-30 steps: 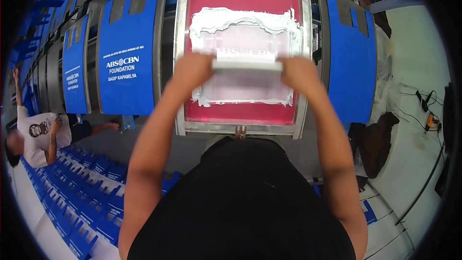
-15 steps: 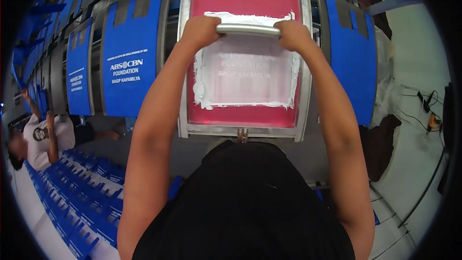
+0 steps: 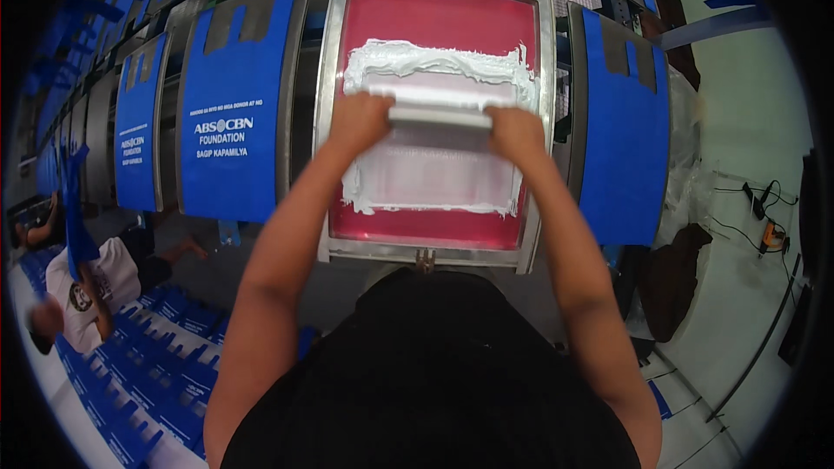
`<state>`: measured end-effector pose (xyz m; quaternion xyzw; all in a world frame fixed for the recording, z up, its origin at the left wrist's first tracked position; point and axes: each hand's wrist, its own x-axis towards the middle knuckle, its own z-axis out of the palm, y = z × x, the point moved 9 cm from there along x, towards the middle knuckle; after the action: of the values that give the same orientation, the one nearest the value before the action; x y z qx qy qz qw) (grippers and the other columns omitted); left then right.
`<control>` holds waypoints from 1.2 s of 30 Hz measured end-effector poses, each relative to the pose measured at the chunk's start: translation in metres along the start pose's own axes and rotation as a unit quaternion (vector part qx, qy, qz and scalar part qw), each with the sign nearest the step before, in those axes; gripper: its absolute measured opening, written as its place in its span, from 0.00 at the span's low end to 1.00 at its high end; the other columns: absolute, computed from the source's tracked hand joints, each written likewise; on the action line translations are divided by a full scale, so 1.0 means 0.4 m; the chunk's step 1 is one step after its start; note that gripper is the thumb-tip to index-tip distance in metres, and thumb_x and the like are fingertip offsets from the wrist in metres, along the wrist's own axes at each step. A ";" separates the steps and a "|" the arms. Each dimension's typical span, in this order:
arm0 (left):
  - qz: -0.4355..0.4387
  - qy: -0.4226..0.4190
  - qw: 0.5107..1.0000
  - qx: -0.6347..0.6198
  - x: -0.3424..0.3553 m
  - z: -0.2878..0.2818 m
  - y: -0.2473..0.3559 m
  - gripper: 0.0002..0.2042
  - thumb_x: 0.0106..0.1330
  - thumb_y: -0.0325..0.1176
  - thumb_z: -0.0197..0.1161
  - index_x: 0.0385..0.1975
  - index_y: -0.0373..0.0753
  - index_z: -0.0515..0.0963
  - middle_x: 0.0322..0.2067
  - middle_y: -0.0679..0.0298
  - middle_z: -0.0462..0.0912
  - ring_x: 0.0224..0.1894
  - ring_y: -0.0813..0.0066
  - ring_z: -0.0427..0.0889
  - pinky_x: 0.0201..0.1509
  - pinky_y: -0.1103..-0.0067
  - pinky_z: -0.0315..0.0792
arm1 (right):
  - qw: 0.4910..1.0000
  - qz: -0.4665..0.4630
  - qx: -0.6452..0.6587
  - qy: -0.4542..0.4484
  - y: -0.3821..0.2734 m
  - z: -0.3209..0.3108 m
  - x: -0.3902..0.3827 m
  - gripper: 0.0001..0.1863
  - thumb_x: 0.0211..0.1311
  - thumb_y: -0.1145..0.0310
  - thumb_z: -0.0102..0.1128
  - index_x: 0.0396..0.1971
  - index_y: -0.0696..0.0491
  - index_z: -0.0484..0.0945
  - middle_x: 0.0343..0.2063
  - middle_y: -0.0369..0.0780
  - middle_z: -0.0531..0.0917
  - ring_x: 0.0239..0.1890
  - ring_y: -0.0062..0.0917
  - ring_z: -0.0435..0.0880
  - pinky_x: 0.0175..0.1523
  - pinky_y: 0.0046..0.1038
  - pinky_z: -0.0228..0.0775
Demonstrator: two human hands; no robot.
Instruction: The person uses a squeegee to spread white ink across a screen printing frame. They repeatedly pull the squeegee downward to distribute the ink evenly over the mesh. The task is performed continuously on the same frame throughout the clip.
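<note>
A silver squeegee (image 3: 441, 117) lies crosswise over a screen-printing frame (image 3: 546, 78) in front of me. Its left end is in my left hand (image 3: 360, 122), and the fingers of my right hand (image 3: 517, 132) wrap round its right end. The frame has metal sides and a pinkish-red mesh (image 3: 443, 7). Thick white ink (image 3: 456, 61) forms a ragged band beyond the squeegee and borders the paler middle area. Motion blurs the squeegee, and its blade edge cannot be made out.
Printed blue bags (image 3: 230, 104) lie on boards to the left; a plain blue bag (image 3: 621, 135) lies on the right-hand board. At far left a person (image 3: 100, 287) handles a blue bag beside rows of blue bags (image 3: 130, 382). Brown cloth (image 3: 678, 282) and cables (image 3: 760, 200) are at right.
Both my hands have drawn the squeegee toward me over the mesh. More white ink shows beyond it. At far left the person has shifted, with a blue bag hanging from their hand.
</note>
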<state>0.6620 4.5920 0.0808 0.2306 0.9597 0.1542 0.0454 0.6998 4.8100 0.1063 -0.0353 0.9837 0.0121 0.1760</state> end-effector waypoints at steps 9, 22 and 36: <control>0.049 0.312 0.947 0.055 0.066 -0.317 -0.008 0.15 0.55 0.46 0.69 0.34 0.42 0.80 0.29 0.59 0.84 0.36 0.57 0.82 0.41 0.65 0.74 | 0.997 -0.075 -0.010 -0.020 0.025 -0.202 0.204 0.27 0.43 0.71 0.55 0.50 0.46 0.80 0.44 0.45 0.83 0.49 0.39 0.81 0.54 0.37 0.74; -0.221 -0.280 0.593 -0.722 -0.726 0.445 0.314 0.21 0.68 0.50 0.59 0.37 0.34 0.80 0.28 0.68 0.80 0.33 0.86 0.74 0.37 0.81 0.70 | 0.986 -0.148 0.034 -0.074 -0.018 -0.185 0.324 0.29 0.34 0.70 0.63 0.45 0.55 0.81 0.40 0.52 0.83 0.45 0.44 0.82 0.53 0.35 0.72; -0.152 -0.275 0.659 -0.683 -0.701 0.377 0.317 0.23 0.72 0.51 0.51 0.26 0.37 0.80 0.19 0.71 0.74 0.21 0.85 0.70 0.24 0.84 0.66 | 0.997 -0.079 0.013 -0.016 -0.176 -0.059 -0.131 0.26 0.41 0.70 0.61 0.47 0.46 0.81 0.39 0.42 0.84 0.45 0.37 0.82 0.51 0.36 0.74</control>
<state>0.9895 4.6127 -0.0176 0.0180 0.5497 0.6872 0.4746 0.7460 4.7425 0.1460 -0.1109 0.9749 -0.0139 0.1927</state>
